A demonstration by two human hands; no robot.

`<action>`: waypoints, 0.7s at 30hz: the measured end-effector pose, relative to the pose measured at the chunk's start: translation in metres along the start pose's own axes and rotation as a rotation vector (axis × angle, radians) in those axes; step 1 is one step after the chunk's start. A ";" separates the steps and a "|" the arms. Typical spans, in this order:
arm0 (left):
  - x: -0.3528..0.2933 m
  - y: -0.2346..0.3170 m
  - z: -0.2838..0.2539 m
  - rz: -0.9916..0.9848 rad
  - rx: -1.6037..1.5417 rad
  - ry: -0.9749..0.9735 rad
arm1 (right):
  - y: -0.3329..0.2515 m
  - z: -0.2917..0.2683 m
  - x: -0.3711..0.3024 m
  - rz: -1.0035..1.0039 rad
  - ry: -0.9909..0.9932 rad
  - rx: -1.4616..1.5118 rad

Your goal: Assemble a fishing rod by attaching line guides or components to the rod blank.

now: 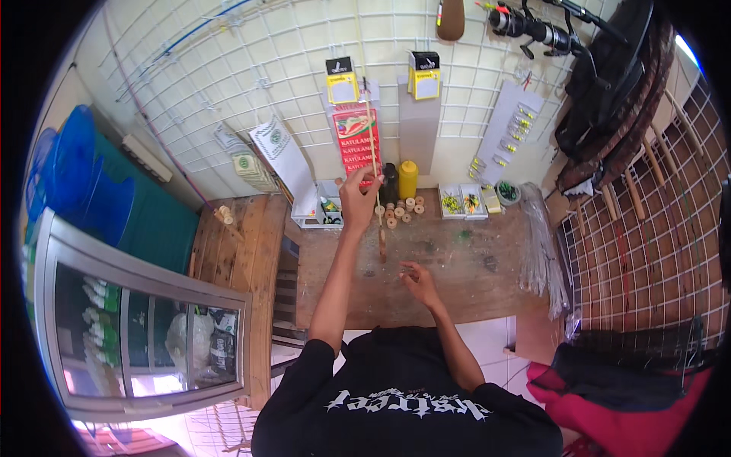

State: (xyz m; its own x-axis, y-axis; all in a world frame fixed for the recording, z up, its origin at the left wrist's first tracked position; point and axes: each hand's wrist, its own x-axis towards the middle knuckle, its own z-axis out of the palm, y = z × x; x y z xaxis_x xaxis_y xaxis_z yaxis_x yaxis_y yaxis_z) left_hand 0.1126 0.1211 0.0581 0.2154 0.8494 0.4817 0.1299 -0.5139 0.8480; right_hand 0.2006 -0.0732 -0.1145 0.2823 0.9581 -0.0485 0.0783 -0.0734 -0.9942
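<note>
My left hand [358, 199] is raised over the back of the wooden workbench [457, 282], its fingers closed around a thin rod [373, 137]. Light-coloured along its length, the rod has a dark tip near the wall and a brown lower end above the bench. Lower and to the right, my right hand [420, 285] is held over the bench with fingers loosely bent; thumb and forefinger look apart and I see nothing between them. Just beyond the rod stand several small round cork pieces [391, 214], a yellow squeeze bottle [408, 180] and a dark bottle [391, 183].
A white tray [320, 222] holds small items at the back left. White boxes [452, 202] of small coloured parts stand right, near clear plastic bundles [537, 244]. A wire grid [289, 46] carries packets and a fishing reel [533, 30]. A glass cabinet [145, 327] stands left.
</note>
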 end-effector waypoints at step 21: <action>-0.086 -0.092 -0.005 -0.279 -0.068 -0.249 | 0.118 0.000 0.025 0.221 0.029 -0.274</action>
State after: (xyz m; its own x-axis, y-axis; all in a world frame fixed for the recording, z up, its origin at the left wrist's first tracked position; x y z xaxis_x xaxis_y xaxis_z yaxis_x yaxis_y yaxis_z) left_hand 0.0770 0.0962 -0.0604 0.4109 0.8959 0.1692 0.1543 -0.2512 0.9556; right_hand 0.2171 -0.0580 -0.2334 0.3483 0.9027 -0.2526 0.2651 -0.3533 -0.8972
